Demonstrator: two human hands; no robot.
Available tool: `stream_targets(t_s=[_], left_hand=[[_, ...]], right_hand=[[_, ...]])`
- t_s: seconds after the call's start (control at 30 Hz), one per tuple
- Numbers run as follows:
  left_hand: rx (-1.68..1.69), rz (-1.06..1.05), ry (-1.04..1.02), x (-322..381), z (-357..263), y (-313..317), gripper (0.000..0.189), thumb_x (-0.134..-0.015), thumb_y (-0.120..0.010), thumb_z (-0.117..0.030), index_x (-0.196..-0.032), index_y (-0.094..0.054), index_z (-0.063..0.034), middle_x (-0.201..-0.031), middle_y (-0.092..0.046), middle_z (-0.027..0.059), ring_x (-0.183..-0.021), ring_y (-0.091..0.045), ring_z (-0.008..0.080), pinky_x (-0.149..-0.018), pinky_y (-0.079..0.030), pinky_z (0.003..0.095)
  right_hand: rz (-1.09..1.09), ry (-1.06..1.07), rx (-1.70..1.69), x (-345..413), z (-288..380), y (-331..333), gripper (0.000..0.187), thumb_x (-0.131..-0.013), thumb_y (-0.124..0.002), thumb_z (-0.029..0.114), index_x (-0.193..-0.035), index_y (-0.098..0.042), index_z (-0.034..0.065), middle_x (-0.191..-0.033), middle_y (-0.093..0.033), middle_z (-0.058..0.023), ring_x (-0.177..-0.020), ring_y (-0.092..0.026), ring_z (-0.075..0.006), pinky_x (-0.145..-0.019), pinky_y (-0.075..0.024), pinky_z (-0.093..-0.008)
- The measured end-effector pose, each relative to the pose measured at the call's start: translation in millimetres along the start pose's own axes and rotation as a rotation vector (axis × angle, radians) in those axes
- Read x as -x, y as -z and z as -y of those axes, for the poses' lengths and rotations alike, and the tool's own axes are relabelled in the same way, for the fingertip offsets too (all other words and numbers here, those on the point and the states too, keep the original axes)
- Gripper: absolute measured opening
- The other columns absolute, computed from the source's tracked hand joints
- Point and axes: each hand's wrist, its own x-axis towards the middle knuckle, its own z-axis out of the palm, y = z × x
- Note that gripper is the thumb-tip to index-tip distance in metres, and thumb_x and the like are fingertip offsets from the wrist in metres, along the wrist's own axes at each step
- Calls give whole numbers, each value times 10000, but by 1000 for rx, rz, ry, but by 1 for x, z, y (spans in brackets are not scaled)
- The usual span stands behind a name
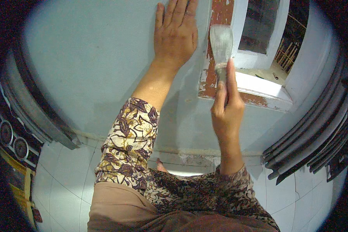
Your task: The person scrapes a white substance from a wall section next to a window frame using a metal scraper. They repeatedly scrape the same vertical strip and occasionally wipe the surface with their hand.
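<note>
My left hand (176,34) lies flat against the pale blue-green wall (90,58), its fingers pointing up, just left of the window frame. In my right hand (229,107) is a scraper with a broad metal blade (221,40), held by its handle with a finger stretched along it. The blade is over the brownish-red side strip of the wooden window frame (221,11), where white paint remains in flakes and patches. The frame's lower strip (252,98) shows the same brownish red beside white paint. Whether the blade's edge touches the wood, I cannot tell.
A white window sash with glass (258,26) stands at the upper right, above a white sill (258,84). Stacked grey corrugated sheets (310,130) lean at the right. More long panels (46,95) and an object with round rings (21,148) stand at the left, above the tiled floor (66,179).
</note>
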Motion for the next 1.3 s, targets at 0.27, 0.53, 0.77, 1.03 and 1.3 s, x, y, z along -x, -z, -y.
stream_targets(t_s=[0.27,0.53,0.77,1.03,1.3], left_hand=[[-9,-22,-5,-2,-3,1,537,-988,-442,-100,-1520,-407,-31,-1572,-388,186,-1464,-353,362,-1199,-239,562],[-5,6,3,-2,-1,3,536,-1000,-426,-104,-1529,-393,-26,-1580,-377,188,-1473,-337,362,-1208,-221,557],[-26,-11,-17,-2,-2,2,535,-998,-431,-95,-1527,-392,-24,-1585,-371,186,-1476,-336,358,-1204,-230,560],[-32,-34,-24,-3,-3,7,540,-992,-443,-96,-1525,-394,-25,-1571,-388,189,-1466,-353,358,-1199,-237,568],[-31,-45,-48,-5,-3,9,530,-994,-435,-93,-1518,-400,-18,-1569,-390,193,-1465,-352,362,-1202,-229,568]], right_hand=[[102,-94,23,67,-16,2,629,-957,-528,-31,-1557,-376,78,-1355,-597,-270,-974,-712,-367,-808,-567,-399],[156,-223,-45,61,-1,5,681,-950,-544,-34,-1581,-346,127,-1157,-685,-260,-736,-694,-277,-664,-551,-374],[146,-410,-195,82,-8,-2,724,-947,-585,-1,-1598,-286,100,-1022,-698,-212,-608,-618,-181,-574,-514,-326],[97,-399,-147,94,-24,-5,484,-944,-632,49,-1405,-499,-12,-914,-697,-143,-567,-574,-139,-537,-485,-300],[52,-286,-185,93,-33,-23,389,-999,-584,66,-1365,-499,-35,-867,-630,-81,-643,-587,-99,-544,-481,-248]])
